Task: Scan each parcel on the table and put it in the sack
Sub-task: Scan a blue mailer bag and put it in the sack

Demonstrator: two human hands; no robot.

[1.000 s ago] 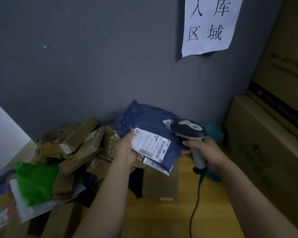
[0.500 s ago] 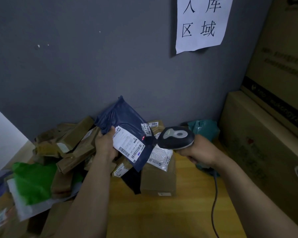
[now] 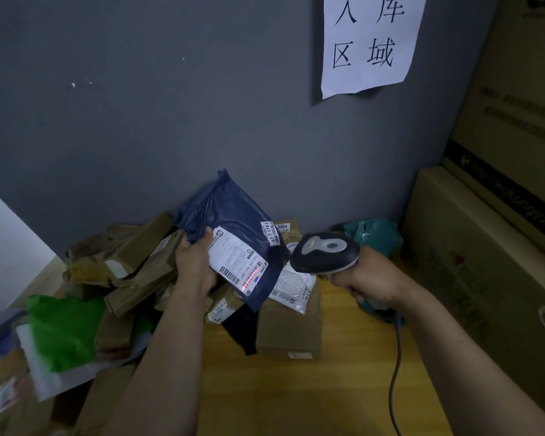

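A dark grey wall [image 3: 139,136] filled the background, flecked with a few small white specks; a white paper sheet [image 3: 370,42] bearing four black Chinese characters hung on it at upper right; a large brown carton [image 3: 472,262] stood at the right, with another carton [image 3: 516,89] stacked on top, a black printed band along its base; a pale surface [image 3: 7,253] showed at far left.

Pinching blue parcel [image 3: 233,212] w/ L hand [image 3: 194,265], thumb on front; gripping scanner [image 3: 324,253] w/ R hand [image 3: 372,284], fingers [image 3: 353,290] curled rnd handle; reaching fwd w/ both bare forearms.
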